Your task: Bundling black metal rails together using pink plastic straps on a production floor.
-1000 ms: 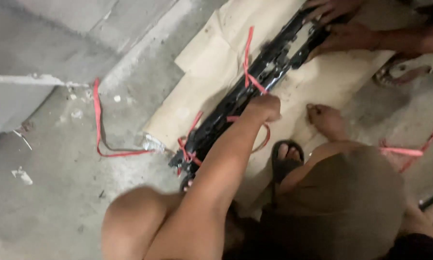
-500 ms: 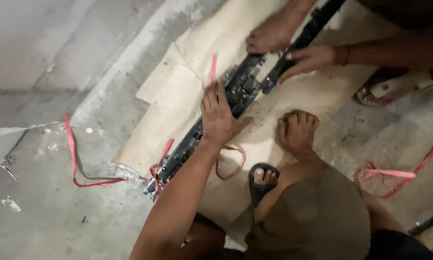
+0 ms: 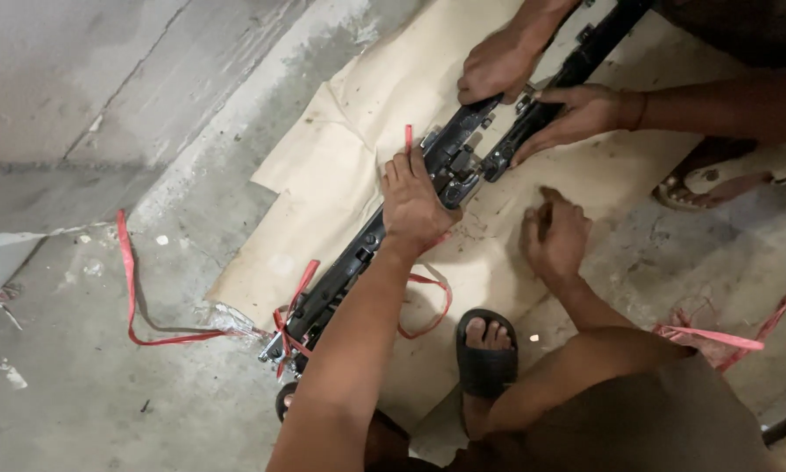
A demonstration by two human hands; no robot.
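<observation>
A long black metal rail (image 3: 340, 275) lies slantwise on a sheet of brown paper (image 3: 358, 175), with red straps (image 3: 297, 293) tied round its lower end. My left hand (image 3: 415, 205) lies palm down over the middle of the rail and grips it, fingertips by a red strap end (image 3: 408, 135). My right hand (image 3: 554, 232) rests on the paper to the right of the rail, fingers curled in, nothing visible in it. Another person's two hands (image 3: 498, 61) (image 3: 576, 114) hold the upper part of the rail.
The paper lies on a rough concrete floor (image 3: 104, 376). A loose red strap (image 3: 131, 288) trails at the left, another (image 3: 716, 336) at the right. My sandalled foot (image 3: 487, 350) stands on the paper's near edge; the other person's sandalled foot (image 3: 725, 179) is at the right.
My left hand has settled flat on the rail's middle. My right hand has lifted its palm and curled its fingers. The other person's hands stay on the upper end.
</observation>
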